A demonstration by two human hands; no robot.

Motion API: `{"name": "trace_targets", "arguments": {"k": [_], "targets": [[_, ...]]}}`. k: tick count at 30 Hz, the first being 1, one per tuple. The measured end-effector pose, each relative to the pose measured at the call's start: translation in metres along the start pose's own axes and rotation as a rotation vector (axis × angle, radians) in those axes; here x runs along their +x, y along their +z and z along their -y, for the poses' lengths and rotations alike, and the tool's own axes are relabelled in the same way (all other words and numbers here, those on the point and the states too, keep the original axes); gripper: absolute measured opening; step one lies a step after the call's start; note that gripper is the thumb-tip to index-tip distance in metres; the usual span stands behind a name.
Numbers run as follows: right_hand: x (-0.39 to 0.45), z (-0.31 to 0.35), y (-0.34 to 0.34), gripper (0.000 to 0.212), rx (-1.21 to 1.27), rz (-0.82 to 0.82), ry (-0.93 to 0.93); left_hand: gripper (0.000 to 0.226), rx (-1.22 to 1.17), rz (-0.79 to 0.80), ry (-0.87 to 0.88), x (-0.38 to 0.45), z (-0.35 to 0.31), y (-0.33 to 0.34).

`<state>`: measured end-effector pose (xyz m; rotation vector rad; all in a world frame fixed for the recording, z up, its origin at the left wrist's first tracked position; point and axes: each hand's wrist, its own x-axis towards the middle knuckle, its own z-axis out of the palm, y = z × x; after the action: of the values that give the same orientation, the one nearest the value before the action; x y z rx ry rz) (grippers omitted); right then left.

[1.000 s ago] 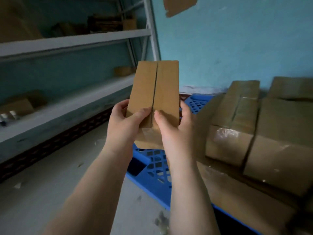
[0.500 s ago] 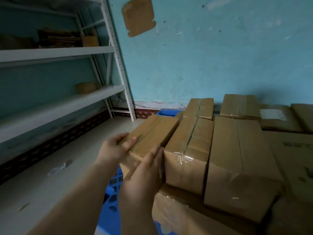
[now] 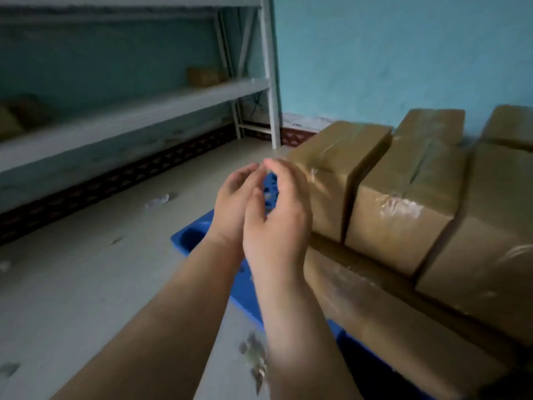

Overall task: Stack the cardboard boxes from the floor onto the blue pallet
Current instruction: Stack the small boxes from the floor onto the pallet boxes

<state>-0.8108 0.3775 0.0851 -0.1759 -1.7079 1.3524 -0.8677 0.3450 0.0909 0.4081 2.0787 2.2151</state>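
Observation:
A small taped cardboard box (image 3: 331, 174) lies at the left end of the upper row of boxes on the blue pallet (image 3: 190, 241). Beside it lie a second box (image 3: 403, 209) and a larger one (image 3: 484, 249), all resting on a bottom layer of boxes (image 3: 375, 307). My left hand (image 3: 233, 206) and my right hand (image 3: 277, 220) hover close together just left of the small box, fingers loosely curled and apart, holding nothing. They are off the box, over the pallet's bare corner.
A grey metal shelf rack (image 3: 138, 111) runs along the left wall, with a small box (image 3: 203, 76) on its shelf. The concrete floor (image 3: 72, 284) carries scraps of debris (image 3: 255, 359). A turquoise wall (image 3: 403, 53) stands behind the pallet.
Both hands carried the small box to the pallet, set it down at the left end of the upper row and let go. They have since drawn back from it, empty.

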Motion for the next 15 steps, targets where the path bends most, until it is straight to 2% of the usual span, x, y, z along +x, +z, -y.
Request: {"name": "trace_targets", "arguments": {"k": [2, 4, 6, 9, 12, 15], "targets": [[-0.013, 0.001, 0.016, 0.038, -0.062, 0.168, 0.056, 0.021, -0.015, -0.137, -0.037, -0.036, 0.015, -0.034], [-0.043, 0.004, 0.029, 0.038, -0.183, 0.545, 0.104, 0.016, 0.057, -0.265, -0.108, -0.077, 0.039, -0.070], [-0.083, -0.005, 0.030, 0.043, -0.280, 0.930, 0.111, 0.020, 0.222, -0.371, -0.212, -0.125, 0.071, -0.107], [-0.147, -0.028, 0.019, 0.051, -0.414, 1.353, 0.129, 0.027, 0.428, -0.414, -0.419, -0.211, 0.123, -0.149], [-0.201, -0.055, 0.003, 0.058, -0.544, 1.631, 0.265, 0.034, 0.456, -0.414, -0.673, -0.294, 0.167, -0.167], [-0.242, -0.083, -0.009, 0.066, -0.665, 1.759, 0.376, 0.053, 0.554, -0.503, -0.928, -0.363, 0.197, -0.173]]}}
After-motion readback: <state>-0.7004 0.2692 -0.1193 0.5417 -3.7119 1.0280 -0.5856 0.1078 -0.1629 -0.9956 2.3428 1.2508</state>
